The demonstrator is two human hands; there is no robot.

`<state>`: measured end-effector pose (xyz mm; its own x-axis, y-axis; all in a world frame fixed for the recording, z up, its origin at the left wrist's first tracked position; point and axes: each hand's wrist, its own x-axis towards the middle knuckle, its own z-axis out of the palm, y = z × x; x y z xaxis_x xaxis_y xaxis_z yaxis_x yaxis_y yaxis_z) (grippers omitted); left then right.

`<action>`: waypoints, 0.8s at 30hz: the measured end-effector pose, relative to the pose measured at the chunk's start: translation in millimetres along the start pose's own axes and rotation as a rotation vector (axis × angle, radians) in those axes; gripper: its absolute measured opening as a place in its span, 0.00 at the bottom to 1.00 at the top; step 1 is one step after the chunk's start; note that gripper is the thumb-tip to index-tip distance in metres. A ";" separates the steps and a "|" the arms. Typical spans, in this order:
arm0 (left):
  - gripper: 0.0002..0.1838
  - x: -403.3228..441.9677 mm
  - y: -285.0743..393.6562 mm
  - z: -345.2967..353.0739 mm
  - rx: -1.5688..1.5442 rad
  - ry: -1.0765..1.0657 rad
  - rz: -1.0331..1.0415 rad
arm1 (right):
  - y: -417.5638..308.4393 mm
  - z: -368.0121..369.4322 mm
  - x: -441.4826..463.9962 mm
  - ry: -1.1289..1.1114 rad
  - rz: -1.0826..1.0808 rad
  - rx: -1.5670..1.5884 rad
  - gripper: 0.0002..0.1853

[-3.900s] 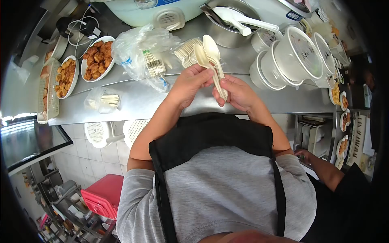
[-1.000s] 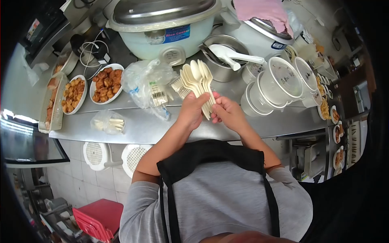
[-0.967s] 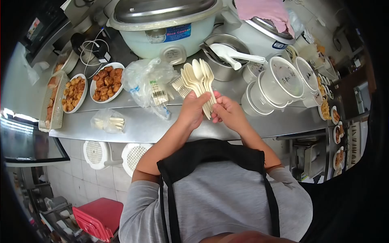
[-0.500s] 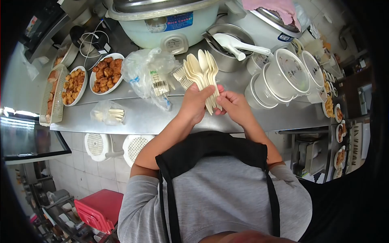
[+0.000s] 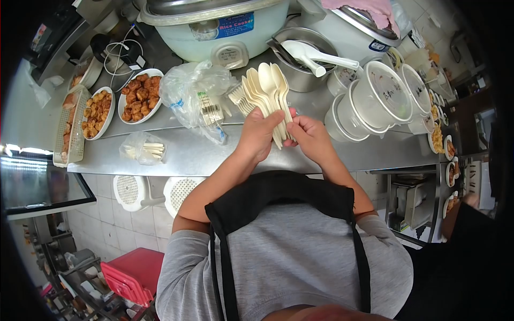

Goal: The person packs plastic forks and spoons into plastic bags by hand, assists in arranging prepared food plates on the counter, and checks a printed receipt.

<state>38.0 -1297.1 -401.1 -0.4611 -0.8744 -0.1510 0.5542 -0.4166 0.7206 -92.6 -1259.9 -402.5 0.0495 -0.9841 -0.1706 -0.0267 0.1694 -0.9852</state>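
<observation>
A fanned bunch of several cream plastic spoons (image 5: 267, 88) is held upright above the steel counter, bowls pointing away from me. My left hand (image 5: 259, 134) is closed round their handles, its thumb across the front. On the right side of the bunch, my right hand (image 5: 310, 136) pinches the handles near their lower ends. Just behind the spoons lies a pack of plastic forks (image 5: 241, 100), partly hidden. To its left a clear plastic bag (image 5: 184, 93) lies beside another bundle of cutlery (image 5: 210, 109). A small bag of utensils (image 5: 143, 150) rests nearer the counter's front edge.
Bowls of fried food (image 5: 140, 99) stand left beside a basket (image 5: 80, 125). Behind are a rice cooker (image 5: 214, 40) and a steel pot (image 5: 316, 80) with white ladles. Stacked white tubs (image 5: 369, 101) stand right. Part of another person's arm (image 5: 459, 216) shows at far right.
Since the earliest frame, the bunch in my hands has grown from a few spoons to several. Over the last second my hands have barely moved; another person's arm has appeared at right.
</observation>
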 end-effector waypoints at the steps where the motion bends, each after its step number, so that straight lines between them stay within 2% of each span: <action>1: 0.12 0.6 -1.2 -0.4 0.007 0.009 0.002 | 3.8 -0.2 2.0 0.002 -0.014 -0.015 0.11; 4: 0.11 6.0 -14.0 -3.9 0.043 0.079 0.056 | 21.2 1.9 13.3 -0.021 -0.194 -0.184 0.14; 5: 0.11 5.5 -16.9 -4.8 0.058 0.120 0.087 | 13.0 6.3 10.7 -0.041 -0.139 -0.237 0.15; 7: 0.10 -3.1 -14.4 -5.6 0.074 0.194 0.017 | -8.4 16.8 5.0 -0.111 -0.034 -0.343 0.18; 8: 0.10 -8.2 -12.5 -7.5 0.077 0.236 -0.016 | -2.4 20.4 9.6 -0.165 -0.002 -0.290 0.18; 10: 0.09 -14.7 -14.8 -19.4 0.078 0.257 0.075 | 17.5 27.0 23.0 -0.261 0.068 -0.190 0.19; 11: 0.09 -18.1 -15.0 -21.1 0.063 0.288 0.140 | 22.6 35.4 28.5 -0.332 -0.028 -0.213 0.15; 12: 0.09 -22.5 -13.4 -23.9 0.048 0.313 0.204 | 23.3 44.3 29.8 -0.358 -0.017 -0.200 0.13; 16: 0.12 -49.8 -0.3 -63.0 0.087 0.338 0.025 | 28.3 86.8 37.7 -0.457 0.008 -0.261 0.07; 17: 0.13 -56.5 1.3 -71.1 0.092 0.348 0.049 | 32.2 96.4 40.4 -0.486 0.013 -0.306 0.06; 19: 0.14 -68.9 9.3 -86.9 0.107 0.361 0.097 | 30.9 116.8 44.9 -0.592 0.166 -0.107 0.06; 20: 0.15 -79.3 18.9 -99.5 0.306 0.412 0.083 | 29.1 126.1 47.0 -0.643 0.245 -0.008 0.05; 22: 0.16 -107.8 38.5 -138.5 0.631 0.588 0.098 | 34.9 138.8 51.7 -0.721 0.358 -0.050 0.07; 23: 0.15 -118.5 37.5 -176.3 0.798 0.779 0.217 | 37.4 145.3 54.6 -0.755 0.412 -0.071 0.07; 24: 0.18 -130.8 46.6 -197.1 1.144 1.024 0.527 | 37.8 154.2 56.4 -0.760 0.304 -0.172 0.08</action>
<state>260.8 -1251.2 -481.1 0.4918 -0.8379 0.2366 -0.5002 -0.0495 0.8645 63.1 -1300.8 -452.1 0.6735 -0.5825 -0.4551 -0.2969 0.3507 -0.8882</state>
